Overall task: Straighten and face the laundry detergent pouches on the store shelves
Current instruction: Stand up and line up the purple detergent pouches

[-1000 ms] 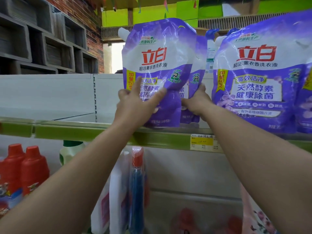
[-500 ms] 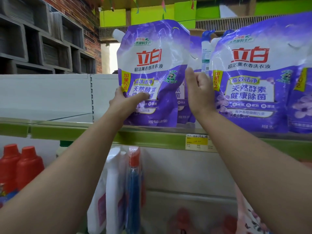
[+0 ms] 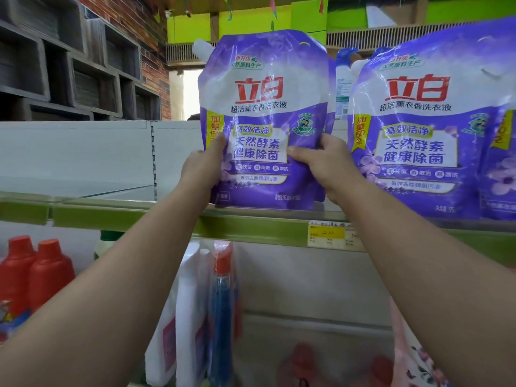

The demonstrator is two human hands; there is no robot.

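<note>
A purple and white detergent pouch (image 3: pixel 262 107) stands upright on the green-edged shelf (image 3: pixel 245 224), its front label facing me. My left hand (image 3: pixel 202 169) grips its left edge, thumb on the front. My right hand (image 3: pixel 325 163) grips its right edge, thumb across the label. Another pouch (image 3: pixel 331 121) stands partly hidden just behind it. To the right stands a second front-facing purple pouch (image 3: pixel 418 121), and the edge of a third pouch (image 3: pixel 502 169) shows at the frame's right border.
The shelf's left part (image 3: pixel 111 191) holds nothing I can see. A yellow price tag (image 3: pixel 329 234) sits on the shelf edge. Below are red bottles (image 3: pixel 36 272), white bottles (image 3: pixel 187 311) and a blue bottle (image 3: pixel 223 303). A brick wall with dark cubbies (image 3: pixel 69 65) rises at the left.
The front pouch has turned from angled to facing squarely forward. My right hand moved from behind the pouch to its right edge; my left hand shifted along its left edge.
</note>
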